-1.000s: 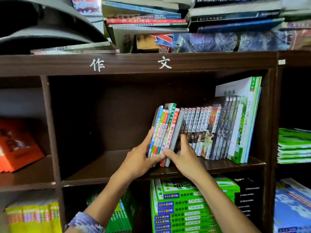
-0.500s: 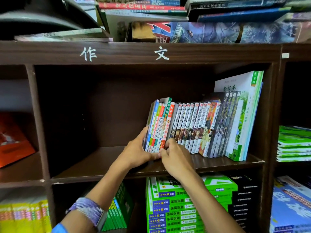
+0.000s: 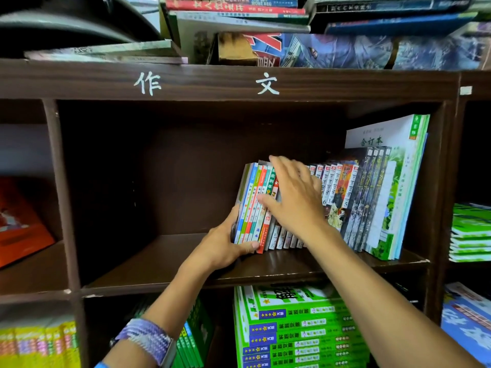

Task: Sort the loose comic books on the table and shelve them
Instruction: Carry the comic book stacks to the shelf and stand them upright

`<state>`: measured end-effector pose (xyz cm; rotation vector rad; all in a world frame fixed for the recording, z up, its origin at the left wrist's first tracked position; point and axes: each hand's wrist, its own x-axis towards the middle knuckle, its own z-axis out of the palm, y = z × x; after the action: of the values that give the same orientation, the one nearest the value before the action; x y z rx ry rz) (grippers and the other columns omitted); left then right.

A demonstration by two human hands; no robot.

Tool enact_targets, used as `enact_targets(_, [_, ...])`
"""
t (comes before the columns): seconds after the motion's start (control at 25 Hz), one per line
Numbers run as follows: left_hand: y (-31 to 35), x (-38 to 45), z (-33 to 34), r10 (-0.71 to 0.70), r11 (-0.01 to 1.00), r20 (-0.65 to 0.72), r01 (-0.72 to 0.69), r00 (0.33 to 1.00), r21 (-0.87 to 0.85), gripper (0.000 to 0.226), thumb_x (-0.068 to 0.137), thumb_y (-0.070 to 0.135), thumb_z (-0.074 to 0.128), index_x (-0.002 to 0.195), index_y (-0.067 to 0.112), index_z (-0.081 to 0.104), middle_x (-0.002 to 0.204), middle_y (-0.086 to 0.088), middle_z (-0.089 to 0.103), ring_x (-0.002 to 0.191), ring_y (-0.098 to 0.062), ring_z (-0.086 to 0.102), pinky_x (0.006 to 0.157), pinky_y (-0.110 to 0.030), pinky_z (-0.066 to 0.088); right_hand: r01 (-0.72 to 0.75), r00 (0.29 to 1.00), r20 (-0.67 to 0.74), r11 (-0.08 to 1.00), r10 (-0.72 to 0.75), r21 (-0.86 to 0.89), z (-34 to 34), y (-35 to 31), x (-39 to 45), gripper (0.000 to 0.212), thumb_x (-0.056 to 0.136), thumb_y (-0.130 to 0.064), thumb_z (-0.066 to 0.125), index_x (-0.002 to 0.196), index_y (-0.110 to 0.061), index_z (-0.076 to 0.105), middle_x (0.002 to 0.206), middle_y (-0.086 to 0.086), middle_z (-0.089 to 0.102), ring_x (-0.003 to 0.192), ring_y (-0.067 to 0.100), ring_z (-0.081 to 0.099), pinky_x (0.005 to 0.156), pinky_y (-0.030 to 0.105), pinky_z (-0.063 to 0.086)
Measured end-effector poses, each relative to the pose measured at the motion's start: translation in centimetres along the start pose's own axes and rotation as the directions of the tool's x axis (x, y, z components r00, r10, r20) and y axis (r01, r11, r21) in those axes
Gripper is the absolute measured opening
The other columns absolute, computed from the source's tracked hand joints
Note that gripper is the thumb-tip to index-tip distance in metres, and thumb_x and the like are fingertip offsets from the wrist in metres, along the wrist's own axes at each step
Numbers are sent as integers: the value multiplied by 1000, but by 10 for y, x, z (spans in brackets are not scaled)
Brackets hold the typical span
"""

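A row of small comic books (image 3: pixel 337 192) stands on the dark wooden shelf (image 3: pixel 164 258), leaning right against taller green-and-white books (image 3: pixel 393 187). At the row's left end is a bunch of colourful thin comics (image 3: pixel 255 205). My left hand (image 3: pixel 223 248) grips the bottom left of that bunch, thumb across the lower spines. My right hand (image 3: pixel 295 197) lies flat with spread fingers on the spines to the right of the bunch, covering several of them.
The shelf's left half is bare wood. Stacks of books and magazines (image 3: pixel 265 30) lie on top of the bookcase. Green workbooks (image 3: pixel 297 328) fill the compartment below. An orange book (image 3: pixel 21 224) lies in the left compartment, green stacks (image 3: pixel 470 232) to the right.
My right hand rose from the books' lower edge and now presses flat on the spines higher up. The left hand stays at the bunch's bottom left. The view has moved closer.
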<state>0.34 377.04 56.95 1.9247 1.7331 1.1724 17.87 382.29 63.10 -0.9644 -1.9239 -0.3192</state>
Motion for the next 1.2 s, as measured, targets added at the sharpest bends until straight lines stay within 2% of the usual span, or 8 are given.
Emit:
enact_targets(0.24, [-8, -5, -10, 9, 999, 110, -14, 994, 39, 100, 82, 45, 75, 142, 69, -1, 116, 39, 56, 111, 18, 54, 104, -17, 41, 42, 996, 86, 984, -27, -171, -15, 7, 6, 90, 86, -63, 62, 157, -29, 17, 160, -2, 31, 146, 26, 25, 109, 51, 29])
enact_targets(0.36, [-13, -6, -15, 2, 993, 78, -11, 997, 121, 91, 83, 39, 77, 133, 79, 12, 126, 35, 56, 129, -3, 49, 116, -34, 35, 66, 987, 152, 990, -47, -124, -20, 11, 2, 95, 86, -55, 68, 158, -30, 12, 163, -2, 26, 149, 24, 19, 112, 50, 26])
enact_targets(0.44, [-12, -5, -15, 10, 972, -24, -4, 1000, 237, 89, 81, 44, 77, 145, 65, 18, 132, 15, 63, 126, -13, 56, 112, -41, 41, 56, 989, 141, 989, -36, -140, -17, 10, 0, 97, 87, -53, 68, 159, -30, 7, 165, -1, 22, 152, 24, 15, 114, 50, 24])
enact_targets(0.56, [-12, -4, -14, 7, 975, 13, -9, 1000, 220, 92, 77, 55, 76, 150, 55, 20, 128, 13, 65, 122, -9, 58, 108, -31, 42, 9, 991, 132, 994, 6, -113, -11, 3, -8, 93, 92, -49, 64, 159, -30, 3, 169, 1, 11, 155, 26, 7, 119, 51, 20])
enact_targets(0.72, [-5, -3, -10, -54, 952, 18, 46, 998, 302, 97, 66, 78, 66, 147, 52, 19, 121, 12, 62, 116, -14, 59, 99, -37, 49, 17, 995, -93, 999, -22, -50, 6, 4, -65, 46, 91, -38, 67, 130, -22, 48, 133, 7, 54, 122, 30, 52, 97, 45, 45])
enact_targets(0.88, [-9, 3, -10, -38, 957, 42, 24, 998, 288, 89, 72, 71, 69, 146, 53, 22, 130, 14, 62, 119, -11, 58, 99, -35, 46, -27, 989, 147, 996, 13, 89, 19, 11, -90, 20, 95, -50, 54, 91, -30, 55, 90, -10, 69, 81, 17, 63, 62, 31, 43])
enact_targets(1.04, [-14, 4, -15, -69, 986, 59, 59, 996, 155, 82, 83, 47, 73, 149, 52, 24, 135, 15, 61, 129, -10, 52, 114, -44, 35, 42, 967, 248, 997, -56, 60, 20, 13, -85, 33, 93, -59, 48, 96, -30, 65, 100, -12, 72, 93, 17, 63, 75, 34, 48])
enact_targets(1.2, [-9, 7, -10, -119, 964, 39, 106, 992, 243, 87, 70, 69, 56, 147, 58, 18, 141, 16, 57, 137, -20, 45, 117, -56, 26, 34, 951, 300, 991, -71, 128, 19, 15, -85, 28, 92, -58, 49, 97, -33, 61, 101, -14, 69, 95, 16, 60, 80, 35, 44])
